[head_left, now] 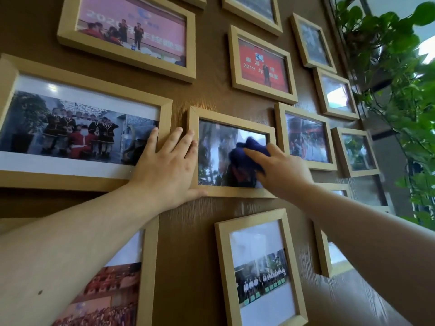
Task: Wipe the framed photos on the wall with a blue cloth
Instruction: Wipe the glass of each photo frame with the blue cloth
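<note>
Brown wood-grain panelling forms the wall point(207, 243), which carries many photos in pale wooden frames. Green trailing plants point(397, 74) hang along the right edge, beside a bright window.

The centre frame point(231, 118) is mounted landscape, long axis horizontal. The blue cloth point(244, 154) lies bunched against the right half of its glass. The right hand point(280, 170) presses the cloth flat to the glass with fingers extended, pointing up and left; it covers the frame's lower right corner. The left hand point(164, 168) is spread wide and flat, holding nothing. Its palm rests on the wall between the centre frame and the large landscape frame point(94, 95) to the left, its fingertips overlap both frames, and its thumb lies along the centre frame's bottom rail.

The centre photo is blurred by reflection and partly hidden behind cloth and hand; its subject cannot be determined. The top-row frames, the lower-left frame point(150, 267) and the large landscape frame are cut off by the picture edges. Both forearms hide parts of lower frames.
</note>
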`<state>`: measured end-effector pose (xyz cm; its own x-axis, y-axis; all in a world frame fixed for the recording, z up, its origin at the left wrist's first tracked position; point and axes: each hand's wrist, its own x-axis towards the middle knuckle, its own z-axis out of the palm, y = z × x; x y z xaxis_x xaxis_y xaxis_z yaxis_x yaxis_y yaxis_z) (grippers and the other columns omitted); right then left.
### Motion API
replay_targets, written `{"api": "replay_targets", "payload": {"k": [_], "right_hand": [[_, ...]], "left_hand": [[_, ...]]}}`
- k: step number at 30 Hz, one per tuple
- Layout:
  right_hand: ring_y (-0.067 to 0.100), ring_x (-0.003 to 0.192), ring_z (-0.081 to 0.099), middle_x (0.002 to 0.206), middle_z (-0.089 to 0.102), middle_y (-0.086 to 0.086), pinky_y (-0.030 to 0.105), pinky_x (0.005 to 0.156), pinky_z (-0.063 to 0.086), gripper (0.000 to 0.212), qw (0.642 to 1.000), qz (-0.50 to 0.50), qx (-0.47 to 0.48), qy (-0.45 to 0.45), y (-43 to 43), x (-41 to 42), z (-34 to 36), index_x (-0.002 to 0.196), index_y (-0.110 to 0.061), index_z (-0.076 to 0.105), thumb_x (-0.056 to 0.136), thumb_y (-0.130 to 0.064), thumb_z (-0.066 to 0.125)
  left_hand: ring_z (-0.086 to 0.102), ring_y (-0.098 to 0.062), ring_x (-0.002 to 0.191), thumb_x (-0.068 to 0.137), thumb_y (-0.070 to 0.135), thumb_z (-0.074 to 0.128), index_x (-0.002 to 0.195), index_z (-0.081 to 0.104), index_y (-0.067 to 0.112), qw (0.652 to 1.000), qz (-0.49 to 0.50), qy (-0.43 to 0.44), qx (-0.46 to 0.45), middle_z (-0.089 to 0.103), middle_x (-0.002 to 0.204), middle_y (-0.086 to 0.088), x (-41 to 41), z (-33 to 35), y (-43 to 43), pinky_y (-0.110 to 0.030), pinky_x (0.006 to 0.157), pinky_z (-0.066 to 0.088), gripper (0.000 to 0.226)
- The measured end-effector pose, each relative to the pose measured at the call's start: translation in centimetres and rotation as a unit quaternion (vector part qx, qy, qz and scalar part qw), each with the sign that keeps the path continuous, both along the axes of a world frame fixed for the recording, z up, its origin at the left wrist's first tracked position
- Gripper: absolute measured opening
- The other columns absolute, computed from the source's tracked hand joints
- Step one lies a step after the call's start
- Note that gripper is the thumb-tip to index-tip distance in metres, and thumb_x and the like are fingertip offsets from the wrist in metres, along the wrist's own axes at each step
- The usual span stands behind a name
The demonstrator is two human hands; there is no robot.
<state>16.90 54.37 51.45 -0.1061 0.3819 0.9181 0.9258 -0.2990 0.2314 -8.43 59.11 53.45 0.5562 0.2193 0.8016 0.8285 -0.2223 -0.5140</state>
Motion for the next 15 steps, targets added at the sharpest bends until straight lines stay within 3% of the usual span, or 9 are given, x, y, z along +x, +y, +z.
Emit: {"api": "replay_targets", "payload": {"k": [3,6,10,15], "right_hand": [[0.025,0.077,0.055,0.119,0.047,0.009,0.035,0.059,0.049,0.050,0.997,-0.017,-0.003,0.075,-0.2,2.6,-1.3,0.139,-0.037,0.022,0.093,-0.039,0.041],[0.025,0.081,0.056,0.122,0.045,0.008,0.036,0.062,0.050,0.053,0.996,0.025,-0.027,0.083,0.0,1.5,-2.0,0.140,-0.037,0.020,0.092,-0.039,0.044],[0.021,0.082,0.055,0.124,0.042,0.006,0.029,0.064,0.045,0.058,0.994,0.094,-0.062,-0.014,0.0,-3.5,-1.8,0.142,-0.040,0.013,0.092,-0.037,0.043],[0.013,0.074,0.039,0.119,0.039,0.004,0.026,0.060,0.033,0.057,0.988,0.101,-0.069,-0.095,0.4,-5.8,-1.2,0.143,-0.039,0.013,0.093,-0.039,0.042]], "left_hand": [[-0.007,-0.027,0.148,0.074,0.083,0.030,0.151,0.002,0.011,1.000,0.001,0.000,-0.001,-0.003,0.162,-0.009,0.0,-0.1,0.0,-0.060,0.117,0.005,0.108],[-0.007,-0.026,0.148,0.075,0.083,0.030,0.151,0.002,0.012,1.000,0.002,0.000,0.000,-0.004,0.162,-0.009,0.0,-0.2,0.2,-0.060,0.117,0.004,0.107],[-0.006,-0.026,0.148,0.075,0.083,0.031,0.151,0.005,0.012,1.000,-0.001,0.000,0.006,-0.001,0.162,-0.009,0.1,0.0,0.2,-0.060,0.117,0.004,0.107],[-0.005,-0.026,0.148,0.075,0.084,0.028,0.151,0.006,0.013,1.000,-0.006,-0.004,0.001,0.000,0.163,-0.008,0.2,-0.2,0.2,-0.060,0.117,0.005,0.106]]}}
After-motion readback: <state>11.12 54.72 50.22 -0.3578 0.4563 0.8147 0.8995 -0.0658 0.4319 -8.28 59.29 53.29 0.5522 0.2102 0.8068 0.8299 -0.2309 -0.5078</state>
